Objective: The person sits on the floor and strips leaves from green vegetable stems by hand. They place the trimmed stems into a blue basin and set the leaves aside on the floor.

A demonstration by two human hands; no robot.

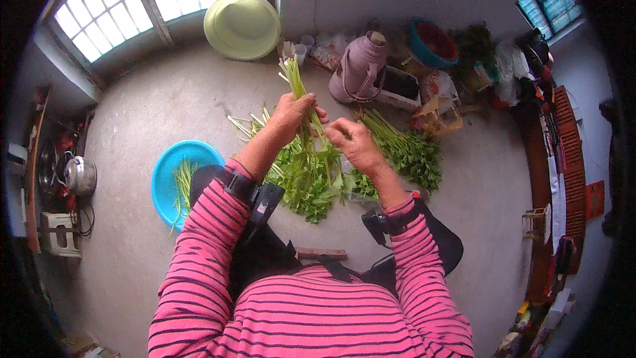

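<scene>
My left hand (294,113) grips a bundle of thin leafy celery stalks (296,77), pale ends up and leaves hanging down. Just right of the bundle is my right hand (357,148), its fingers curled with thumb and forefinger close together. Whether a stem is pinched between them is hard to see. Below both hands, a loose heap of celery (308,194) lies on the floor. A thicker celery bunch (407,151) rests beyond my right hand. To the left, a blue plastic basin (163,181) holds some trimmed stalks (185,181), partly hidden by my knee.
A pink thermos flask (357,67) stands past the celery, beside a white box (400,87) and a cardboard box (439,115). A pale green basin (242,27) leans below the window. At far left are a metal pot (80,175) and a plastic stool (60,233).
</scene>
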